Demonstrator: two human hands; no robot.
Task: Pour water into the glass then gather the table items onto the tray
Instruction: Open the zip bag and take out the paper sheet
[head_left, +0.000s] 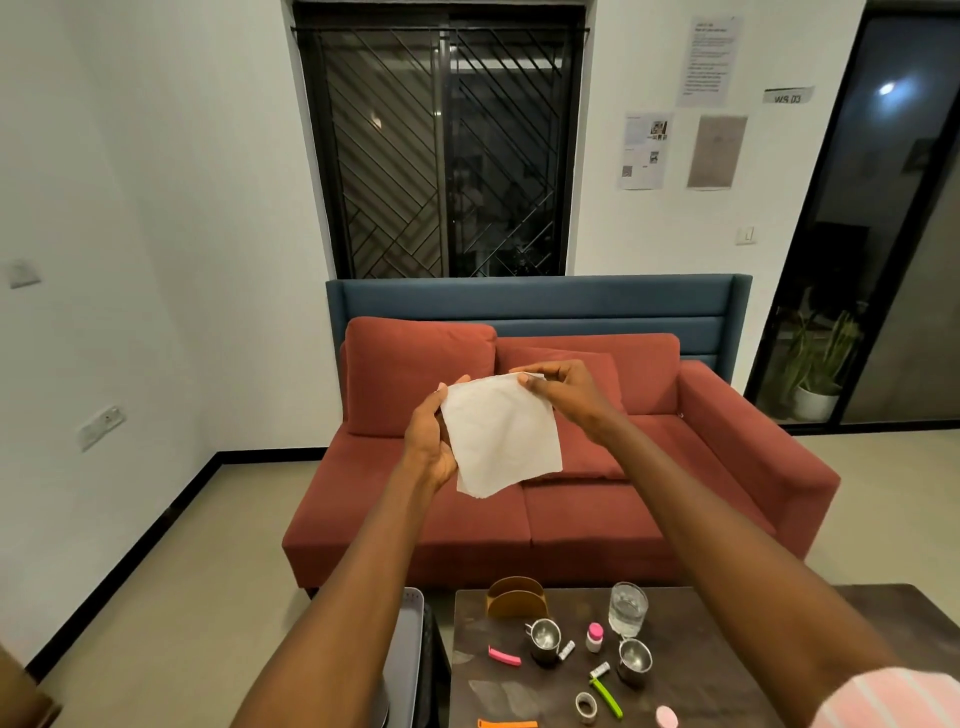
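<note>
Both hands hold a white paper napkin (501, 434) up in the air in front of the sofa. My left hand (431, 441) grips its left edge and my right hand (563, 389) pinches its top right corner. Far below, on the dark table (727, 691), stands a clear glass (627, 608) with water in it. Near it are two steel cups (544, 639) (635, 660), a small pink-capped bottle (595, 636), a pink clip (504, 654), a green razor (608, 693), a tape roll (587, 706) and a brown napkin holder (517, 597). A grey tray (408, 670) sits left of the table.
A red sofa (561, 467) stands behind the table, in front of a blue panel and a barred window. An orange strip (506, 723) and a pink oval item (666, 717) lie at the table's near edge. A potted plant (818, 374) stands at the right.
</note>
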